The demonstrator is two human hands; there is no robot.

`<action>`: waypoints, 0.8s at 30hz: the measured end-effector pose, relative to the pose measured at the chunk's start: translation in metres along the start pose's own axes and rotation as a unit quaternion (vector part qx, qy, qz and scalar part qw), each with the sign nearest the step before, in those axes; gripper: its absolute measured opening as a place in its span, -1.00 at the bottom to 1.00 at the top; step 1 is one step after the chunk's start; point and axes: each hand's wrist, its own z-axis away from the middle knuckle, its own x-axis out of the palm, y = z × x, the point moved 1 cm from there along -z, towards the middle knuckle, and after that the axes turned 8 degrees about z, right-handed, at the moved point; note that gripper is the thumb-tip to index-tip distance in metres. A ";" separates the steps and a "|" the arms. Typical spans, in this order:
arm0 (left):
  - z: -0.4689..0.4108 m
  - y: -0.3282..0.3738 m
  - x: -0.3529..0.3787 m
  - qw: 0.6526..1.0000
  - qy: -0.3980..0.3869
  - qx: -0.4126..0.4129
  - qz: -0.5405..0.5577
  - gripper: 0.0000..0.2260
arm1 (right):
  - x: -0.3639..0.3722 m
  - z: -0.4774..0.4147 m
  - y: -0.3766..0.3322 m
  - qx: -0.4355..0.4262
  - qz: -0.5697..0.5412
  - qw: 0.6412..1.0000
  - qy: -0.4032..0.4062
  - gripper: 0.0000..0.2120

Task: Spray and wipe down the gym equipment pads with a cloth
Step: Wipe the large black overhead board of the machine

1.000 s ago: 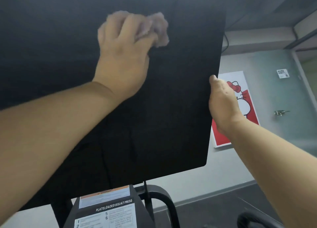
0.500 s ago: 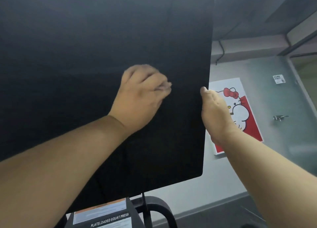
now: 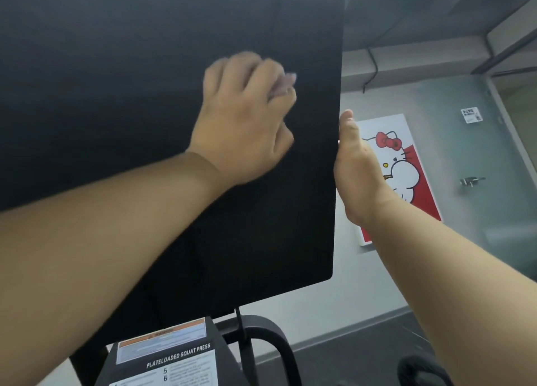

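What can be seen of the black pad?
The pad is a large flat black panel, matte, with a rounded lower right corner, standing above the machine frame. The left hand presses a bunched pale cloth against its upper right part; the right hand holds its right edge, fingers hidden behind it.

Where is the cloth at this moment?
Head view, upper centre: the cloth is bunched in the left hand against the black pad, just left of the right hand holding the pad's right edge.
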 end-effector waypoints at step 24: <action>-0.015 0.026 0.032 0.974 -0.038 0.223 0.012 -0.77 | -0.021 -0.007 0.010 0.070 -0.186 0.970 -0.137 -0.13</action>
